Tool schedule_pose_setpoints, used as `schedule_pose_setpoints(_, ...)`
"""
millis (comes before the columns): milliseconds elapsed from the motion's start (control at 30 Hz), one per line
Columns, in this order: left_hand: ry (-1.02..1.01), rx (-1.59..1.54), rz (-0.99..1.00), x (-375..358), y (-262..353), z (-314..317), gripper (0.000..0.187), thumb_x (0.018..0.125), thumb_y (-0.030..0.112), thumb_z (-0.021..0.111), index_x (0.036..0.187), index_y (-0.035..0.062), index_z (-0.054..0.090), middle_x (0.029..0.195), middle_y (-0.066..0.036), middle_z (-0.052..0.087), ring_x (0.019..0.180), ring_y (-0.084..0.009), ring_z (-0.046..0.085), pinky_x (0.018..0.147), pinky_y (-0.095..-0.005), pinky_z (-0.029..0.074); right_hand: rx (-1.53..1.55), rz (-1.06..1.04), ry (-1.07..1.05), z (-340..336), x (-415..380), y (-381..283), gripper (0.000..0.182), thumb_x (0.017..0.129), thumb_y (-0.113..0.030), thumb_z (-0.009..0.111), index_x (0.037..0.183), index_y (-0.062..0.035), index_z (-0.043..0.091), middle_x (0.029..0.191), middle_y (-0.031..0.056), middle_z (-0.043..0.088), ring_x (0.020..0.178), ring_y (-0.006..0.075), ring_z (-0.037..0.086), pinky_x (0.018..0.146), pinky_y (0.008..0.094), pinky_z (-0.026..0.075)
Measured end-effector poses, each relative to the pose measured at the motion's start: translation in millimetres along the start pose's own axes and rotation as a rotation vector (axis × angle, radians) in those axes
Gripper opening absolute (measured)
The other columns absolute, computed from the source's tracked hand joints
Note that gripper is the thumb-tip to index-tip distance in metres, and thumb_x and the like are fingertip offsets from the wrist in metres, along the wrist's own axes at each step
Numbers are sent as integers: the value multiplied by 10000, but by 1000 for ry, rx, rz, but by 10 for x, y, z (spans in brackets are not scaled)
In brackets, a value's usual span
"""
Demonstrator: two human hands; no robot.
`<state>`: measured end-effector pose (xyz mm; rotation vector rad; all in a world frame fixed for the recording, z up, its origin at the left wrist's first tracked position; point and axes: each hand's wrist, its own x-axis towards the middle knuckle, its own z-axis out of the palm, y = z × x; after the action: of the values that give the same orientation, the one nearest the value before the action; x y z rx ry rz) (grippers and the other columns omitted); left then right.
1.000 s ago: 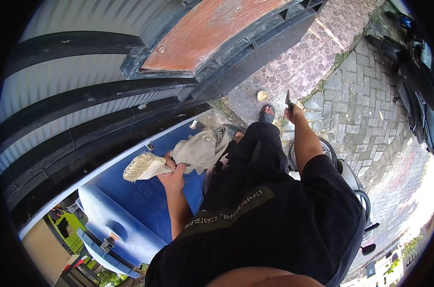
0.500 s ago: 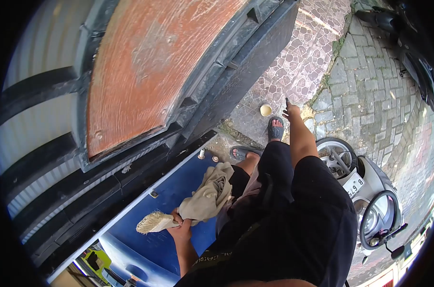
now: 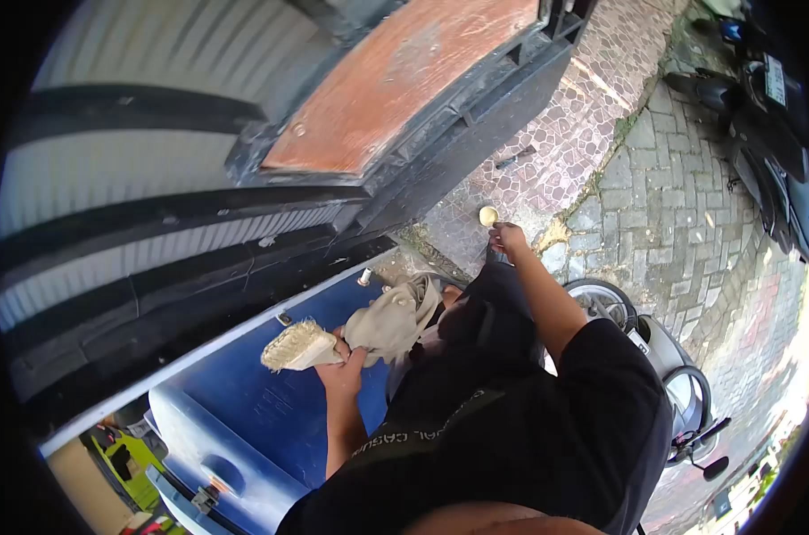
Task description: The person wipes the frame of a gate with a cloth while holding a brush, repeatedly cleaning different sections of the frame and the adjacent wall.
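Observation:
My left hand (image 3: 342, 364) is closed round the base of a straw-bristled brush (image 3: 299, 346), with its frayed pale bristles facing left. A crumpled beige cloth (image 3: 391, 319) hangs against the same hand. Down by my feet, my right hand (image 3: 508, 239) has its fingers pinched at the near rim of a small cream-coloured cup (image 3: 488, 216). Beyond the cup, a slim dark tool (image 3: 515, 159) lies on the patterned tiles.
A blue plastic box (image 3: 262, 401) stands at my left, with a small bottle (image 3: 364, 277) by its far edge. A black metal frame with an orange panel (image 3: 404, 80) rises ahead. Parked motorbikes (image 3: 761, 152) and a scooter (image 3: 681, 357) stand on the right.
My right hand has let go of the dark tool, now on the tiles, and has come to the cup's rim. My left hand keeps the brush and cloth while the view has shifted.

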<state>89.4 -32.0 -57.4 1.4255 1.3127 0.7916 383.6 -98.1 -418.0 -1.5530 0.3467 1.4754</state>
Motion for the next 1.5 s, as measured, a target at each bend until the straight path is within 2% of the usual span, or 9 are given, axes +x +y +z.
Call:
schedule_pose_setpoints(233,114,-53,50,3,387,-111,286,647,-74,657,680,90,425,634,23,404,644,-97,411,766,-268,407,-533,-389,-835,1184,-2321,-875,380,842,-223,627,1158,-44,515,1007,74,610,852,164,579,734,299,475)
schedule_pose_setpoints(333,119,-161,81,-25,389,-315,288,646,-81,650,644,91,418,629,23,414,651,-95,421,686,-248,396,-862,-1040,-1029,1658,-3001,-963,726,751,-246,729,1321,3,354,1269,161,450,1202,263,434,1015,376,326)
schedule_pose_setpoints(433,114,-272,214,-41,356,-449,273,650,-82,638,646,87,424,611,25,407,650,-91,432,680,-247,408,-1153,-1553,-1111,2114,-3334,-942,693,769,-191,713,1307,24,332,1211,156,489,1148,235,475,974,346,368)
schedule_pose_setpoints(700,350,-480,434,117,928,-1400,292,733,-77,649,661,66,405,970,-169,591,908,-170,574,770,-293,468,-294,-857,-937,3267,-4140,-853,420,840,-94,633,1164,-5,381,1101,119,543,1012,162,534,887,291,422)
schedule_pose_setpoints(867,405,-443,517,107,1125,-1814,309,746,-64,635,590,59,398,1150,-261,537,891,-187,592,796,-345,495,-582,-1143,-1074,3579,-4427,-970,513,794,-114,660,1199,-14,360,1074,140,573,967,166,562,835,279,443)
schedule_pose_setpoints(933,478,-226,563,121,1090,-2011,416,755,-77,647,1146,-28,516,1066,-88,581,761,-83,550,731,-249,466,-762,-1197,-1043,3718,-4431,-932,512,747,-112,654,1186,-28,405,984,159,620,861,218,619,775,305,469)
schedule_pose_setpoints(1267,481,-698,625,109,835,-2447,252,957,245,436,949,10,528,1071,-254,551,610,-180,605,368,-240,465,-1221,-1603,-534,3893,-5370,-1472,435,748,-171,620,1085,67,481,784,268,612,805,429,601,700,451,472)
schedule_pose_setpoints(1367,386,-757,636,111,799,-2507,243,958,204,437,1069,1,512,1035,-237,594,471,-136,546,353,-236,430,-1231,-1617,-603,3936,-5625,-1627,341,748,-160,624,1021,19,525,807,227,618,806,422,599,696,385,473)
schedule_pose_setpoints(1500,147,-660,246,166,922,-1962,218,958,170,430,1051,2,533,840,-136,603,477,-124,534,400,-251,443,-1329,-1386,-691,4094,-5711,-1628,304,796,-190,639,980,42,568,791,122,640,714,174,605,660,294,467)
